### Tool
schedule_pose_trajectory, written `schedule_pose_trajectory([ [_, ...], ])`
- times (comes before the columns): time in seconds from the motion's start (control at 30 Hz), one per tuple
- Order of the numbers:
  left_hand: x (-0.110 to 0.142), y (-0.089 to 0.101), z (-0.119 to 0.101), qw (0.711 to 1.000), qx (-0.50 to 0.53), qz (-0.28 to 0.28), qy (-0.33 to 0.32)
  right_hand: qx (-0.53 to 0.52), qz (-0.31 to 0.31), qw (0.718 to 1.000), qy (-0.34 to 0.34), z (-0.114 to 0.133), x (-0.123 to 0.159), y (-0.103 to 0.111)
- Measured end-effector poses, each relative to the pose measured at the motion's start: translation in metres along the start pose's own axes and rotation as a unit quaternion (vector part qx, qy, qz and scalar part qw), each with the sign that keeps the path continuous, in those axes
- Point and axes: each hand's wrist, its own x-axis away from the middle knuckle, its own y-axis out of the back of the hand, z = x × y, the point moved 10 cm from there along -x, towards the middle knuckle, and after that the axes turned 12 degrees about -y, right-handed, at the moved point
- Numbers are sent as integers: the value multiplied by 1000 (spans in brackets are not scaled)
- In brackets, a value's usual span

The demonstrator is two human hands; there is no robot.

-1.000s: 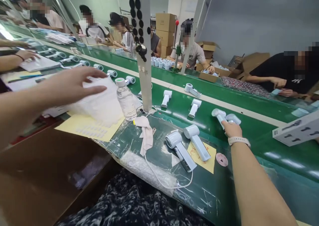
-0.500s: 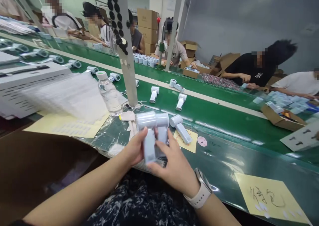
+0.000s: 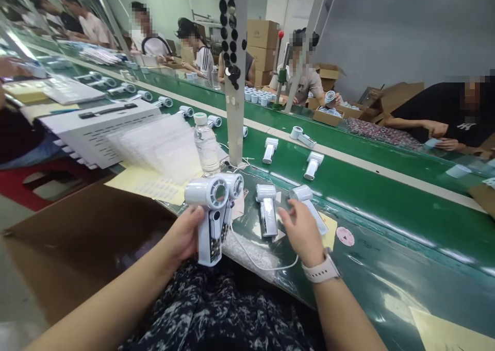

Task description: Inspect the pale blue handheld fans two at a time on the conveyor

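Observation:
My left hand [image 3: 189,230] is closed around two pale blue handheld fans held side by side. The nearer handheld fan [image 3: 209,194] stands upright, with the circuit parts in its handle exposed. Most of the second one [image 3: 235,186] is hidden behind it. My right hand [image 3: 305,230] is open, thumb and forefinger apart, just by the head of a fan [image 3: 301,192] that lies on the bench over a yellow sheet. Whether the fingertips touch that fan I cannot tell. Left of this hand, another fan [image 3: 267,212] lies on the bench [image 3: 371,268].
A water bottle [image 3: 207,147] stands beside a metal post [image 3: 234,119]. More fans lie along the green conveyor [image 3: 348,181]. Stacked clear bags [image 3: 162,145] and a white slotted panel [image 3: 104,127] are at left. A white cable [image 3: 263,266] loops over the bench edge. Co-workers sit across the belt.
My hands have parted: the left has moved left with the two fans, now turned upright, and the right has moved right to the lying fan. Another fan now shows on the bench. The view swung left.

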Motion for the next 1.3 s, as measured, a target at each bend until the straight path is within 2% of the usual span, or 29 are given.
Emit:
schedule_pose_trajectory([
  [0.1, -7, 5, -19, 999, -1, -16, -35, 10, 5, 999, -32, -20, 3, 3],
  [0.17, -11, 0, -23, 1000, 3, -14, -28, 5, 26, 999, -31, -25, 11, -3],
  [0.27, -15, -19, -18, 999, 24, -9, -19, -29, 72, 997, -3, -15, 30, -12],
  [0.33, -17, -40, -11, 998, 56, 2, -16, -98, 150, 984, 19, -1, 49, -18],
  [0.37, -18, -52, -6, 997, 78, 15, -13, -161, 209, 964, 23, 7, 60, -22],
  [0.43, -19, -79, 1, 991, 125, 49, -9, -302, 319, 898, 11, 24, 82, -25],
  [0.47, -20, -91, 3, 987, 145, 65, -11, -358, 354, 864, -5, 30, 89, -25],
  [0.5, -20, -102, 5, 984, 160, 78, -14, -394, 367, 842, -22, 33, 94, -24],
  [0.57, -19, -118, 7, 979, 177, 97, -22, -420, 341, 840, -39, 36, 95, -20],
  [0.67, -17, -130, 9, 975, 189, 115, -25, -456, 277, 845, -13, 44, 95, -14],
  [0.73, -15, -131, 10, 974, 189, 116, -36, -489, 254, 834, -11, 48, 98, -17],
  [0.87, -14, -119, 7, 979, 159, 93, -87, -556, 253, 788, -71, 43, 105, -36],
  [0.9, -14, -117, 6, 979, 157, 92, -90, -554, 257, 789, -65, 45, 106, -36],
  [0.93, -14, -116, 6, 979, 159, 94, -86, -537, 258, 802, -42, 48, 106, -32],
  [1.03, -15, -112, 3, 975, 194, 87, -66, -446, 235, 859, 91, 66, 106, -8],
  [1.1, -15, -107, -4, 971, 217, 69, -68, -412, 200, 878, 138, 70, 105, 5],
  [1.17, -13, -106, -10, 971, 218, 65, -74, -415, 176, 886, 107, 63, 100, 7],
  [1.23, -9, -110, -12, 972, 207, 85, -73, -430, 170, 886, 48, 53, 96, -1],
  [1.3, -3, -115, -13, 972, 195, 109, -78, -470, 176, 865, -5, 46, 97, -13],
])
